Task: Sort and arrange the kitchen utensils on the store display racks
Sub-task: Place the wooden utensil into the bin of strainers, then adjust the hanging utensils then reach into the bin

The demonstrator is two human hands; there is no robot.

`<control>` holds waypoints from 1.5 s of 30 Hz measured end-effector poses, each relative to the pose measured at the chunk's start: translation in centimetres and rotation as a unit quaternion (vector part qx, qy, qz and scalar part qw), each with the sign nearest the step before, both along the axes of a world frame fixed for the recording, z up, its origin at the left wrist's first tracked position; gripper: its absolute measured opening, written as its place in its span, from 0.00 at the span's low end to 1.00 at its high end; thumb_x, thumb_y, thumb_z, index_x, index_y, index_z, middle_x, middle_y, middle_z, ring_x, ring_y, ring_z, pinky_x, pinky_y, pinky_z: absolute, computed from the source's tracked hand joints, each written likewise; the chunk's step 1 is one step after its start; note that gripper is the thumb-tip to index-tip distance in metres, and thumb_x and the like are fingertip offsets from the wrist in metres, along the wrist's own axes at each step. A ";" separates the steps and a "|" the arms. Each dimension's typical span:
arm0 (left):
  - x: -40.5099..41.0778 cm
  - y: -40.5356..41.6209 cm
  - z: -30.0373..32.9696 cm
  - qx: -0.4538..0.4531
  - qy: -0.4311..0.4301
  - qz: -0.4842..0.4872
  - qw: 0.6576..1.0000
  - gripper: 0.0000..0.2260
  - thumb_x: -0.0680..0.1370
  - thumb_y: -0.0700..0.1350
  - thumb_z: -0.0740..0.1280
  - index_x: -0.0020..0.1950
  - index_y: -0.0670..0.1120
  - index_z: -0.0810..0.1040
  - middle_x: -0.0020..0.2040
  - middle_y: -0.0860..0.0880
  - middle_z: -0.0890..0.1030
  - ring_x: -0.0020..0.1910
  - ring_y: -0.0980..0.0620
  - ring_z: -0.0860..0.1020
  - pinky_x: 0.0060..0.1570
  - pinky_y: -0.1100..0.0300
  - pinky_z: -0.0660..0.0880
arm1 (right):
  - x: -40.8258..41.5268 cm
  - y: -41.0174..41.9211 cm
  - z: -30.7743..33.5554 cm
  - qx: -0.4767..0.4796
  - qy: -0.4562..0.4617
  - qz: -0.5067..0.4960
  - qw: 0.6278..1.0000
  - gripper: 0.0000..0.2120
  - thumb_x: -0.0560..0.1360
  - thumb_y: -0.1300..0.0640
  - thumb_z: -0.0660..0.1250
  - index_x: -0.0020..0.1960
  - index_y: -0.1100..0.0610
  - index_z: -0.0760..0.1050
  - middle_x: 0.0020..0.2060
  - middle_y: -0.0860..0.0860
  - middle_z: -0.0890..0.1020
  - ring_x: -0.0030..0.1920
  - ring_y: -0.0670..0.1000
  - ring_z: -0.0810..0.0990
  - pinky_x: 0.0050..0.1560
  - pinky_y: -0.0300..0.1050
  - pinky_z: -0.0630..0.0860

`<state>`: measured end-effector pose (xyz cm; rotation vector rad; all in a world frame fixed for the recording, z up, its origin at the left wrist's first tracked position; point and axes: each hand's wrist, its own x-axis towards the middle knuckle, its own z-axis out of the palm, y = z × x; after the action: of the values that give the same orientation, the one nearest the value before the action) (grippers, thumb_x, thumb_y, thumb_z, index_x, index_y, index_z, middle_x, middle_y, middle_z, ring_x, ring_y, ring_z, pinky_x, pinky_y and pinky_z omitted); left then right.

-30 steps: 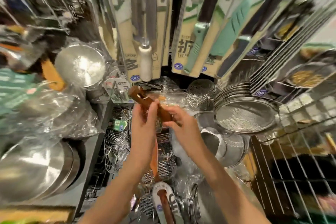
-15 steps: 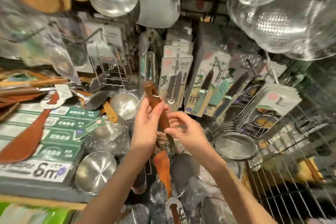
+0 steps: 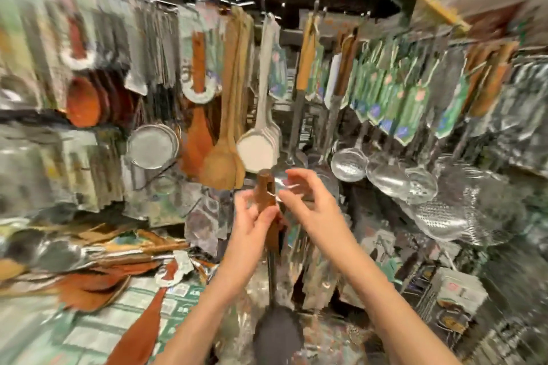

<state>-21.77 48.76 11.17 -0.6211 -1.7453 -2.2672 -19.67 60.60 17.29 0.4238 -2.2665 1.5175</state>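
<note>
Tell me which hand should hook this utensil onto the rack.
Left, probably. The left hand already grips the utensil's wooden handle upright below the hanging spoons. The right hand only fingers something small at the handle, blurred, so it could guide.

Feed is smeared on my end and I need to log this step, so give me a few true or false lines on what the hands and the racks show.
1. The left hand grips a brown wooden handle. True.
2. The right hand rests flat on a shelf. False: it is raised beside the handle's top, fingers curled.
3. The held utensil stands roughly upright, its dark head low. True.
4. Pale wooden spoons hang behind the hands. True.
5. The metal ladles lie in a drawer. False: they hang at right.
</note>
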 end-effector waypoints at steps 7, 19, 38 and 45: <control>-2.2 -7.1 4.0 -0.021 0.029 -0.035 0.999 0.11 0.77 0.41 0.62 0.47 0.52 0.60 0.49 0.39 0.76 0.47 0.54 0.77 0.51 0.54 0.75 | -1.3 -9.2 5.8 0.107 0.031 -0.025 0.993 0.22 0.75 0.63 0.67 0.66 0.49 0.68 0.51 0.53 0.79 0.48 0.52 0.79 0.55 0.50 0.74; -2.9 -7.8 4.4 -0.132 -0.026 -0.125 0.983 0.17 0.78 0.32 0.60 0.59 0.52 0.70 0.49 0.50 0.81 0.45 0.63 0.80 0.44 0.74 0.72 | -1.4 -9.0 14.1 0.082 0.082 -0.170 0.979 0.09 0.75 0.60 0.67 0.53 0.51 0.73 0.42 0.48 0.80 0.39 0.38 0.79 0.39 0.27 0.72; -6.1 6.5 14.3 -0.120 0.056 -0.082 0.988 0.15 0.76 0.32 0.63 0.52 0.52 0.77 0.41 0.55 0.83 0.43 0.62 0.81 0.43 0.71 0.75 | -4.6 4.3 19.8 0.033 0.162 -0.258 0.952 0.30 0.72 0.61 0.71 0.67 0.43 0.63 0.59 0.48 0.73 0.58 0.52 0.77 0.56 0.55 0.78; -6.9 7.5 14.2 -0.105 0.040 -0.085 0.990 0.17 0.76 0.31 0.62 0.48 0.55 0.76 0.36 0.52 0.84 0.40 0.58 0.83 0.37 0.72 0.74 | -7.4 5.4 19.8 0.040 0.136 -0.257 0.956 0.28 0.73 0.62 0.70 0.68 0.45 0.65 0.60 0.49 0.73 0.59 0.52 0.77 0.59 0.55 0.76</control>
<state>-28.71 56.27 25.38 -0.9222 -1.9762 -2.1455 -27.08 65.99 37.06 0.0439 -2.0164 1.0369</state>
